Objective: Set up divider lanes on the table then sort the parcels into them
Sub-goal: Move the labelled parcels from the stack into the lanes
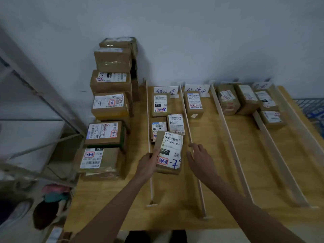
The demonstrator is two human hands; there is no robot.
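Observation:
My left hand (147,163) grips the left edge of a cardboard parcel (169,151) labelled 070, held in the leftmost lane of the wooden table (219,172). My right hand (199,159) hovers just right of the parcel with fingers relaxed, over a white divider strip (187,127). Three parcels (159,104) lie further back in that lane, behind a handwritten sign (165,91). One parcel (194,104) sits in the second lane. Several parcels (247,99) fill the lanes at the far right. More dividers (228,137) run front to back.
A row of unsorted parcels (105,132) is stacked along the table's left side up to the white wall. A grey metal shelf frame (43,95) stands to the left. Bags and shoes lie on the floor at lower left. A blue crate (313,111) sits at right.

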